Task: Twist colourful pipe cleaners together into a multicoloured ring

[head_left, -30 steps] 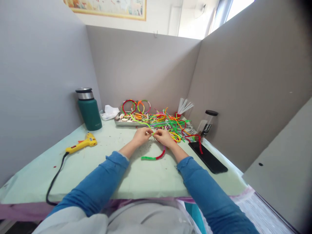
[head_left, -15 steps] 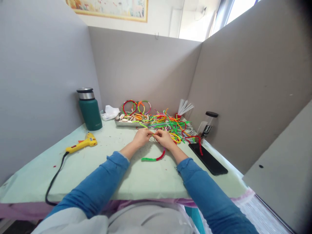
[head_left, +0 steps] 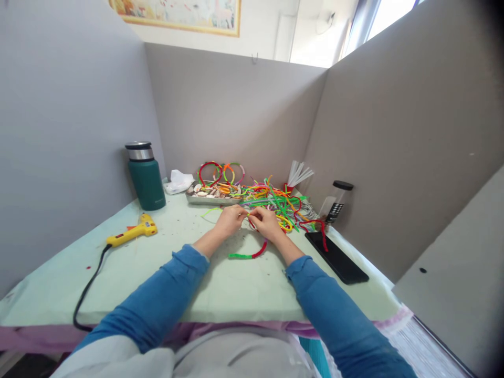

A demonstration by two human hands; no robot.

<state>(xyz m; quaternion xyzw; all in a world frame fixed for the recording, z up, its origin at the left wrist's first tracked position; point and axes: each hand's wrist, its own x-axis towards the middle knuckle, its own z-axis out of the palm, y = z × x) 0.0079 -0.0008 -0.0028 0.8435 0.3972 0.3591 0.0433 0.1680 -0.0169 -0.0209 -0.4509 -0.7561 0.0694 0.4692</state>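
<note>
Over the table's middle my left hand (head_left: pixel 231 220) and my right hand (head_left: pixel 266 222) meet fingertip to fingertip, both closed in a pinch. Between them is a thin yellow-green pipe cleaner (head_left: pixel 211 210), whose free end sticks out left past my left hand. Below my right hand hangs a curved pipe cleaner strip (head_left: pixel 259 253) in green, red and purple; its upper part runs up behind the fingers. How the two are joined at the fingertips is hidden.
Behind my hands are a metal tray (head_left: pixel 212 200) of shells, pipe-cleaner rings (head_left: pixel 210 164) and a pile of pipe cleaners (head_left: pixel 275 197). A yellow glue gun (head_left: pixel 136 231) and green bottle (head_left: pixel 145 181) stand left. Right are a black phone (head_left: pixel 338 258) and clear bottle (head_left: pixel 339 202).
The yellow-green pipe cleaner's free end has swung down and left, from in front of the tray to beside my left hand. Both hands stay pinched together in almost the same place.
</note>
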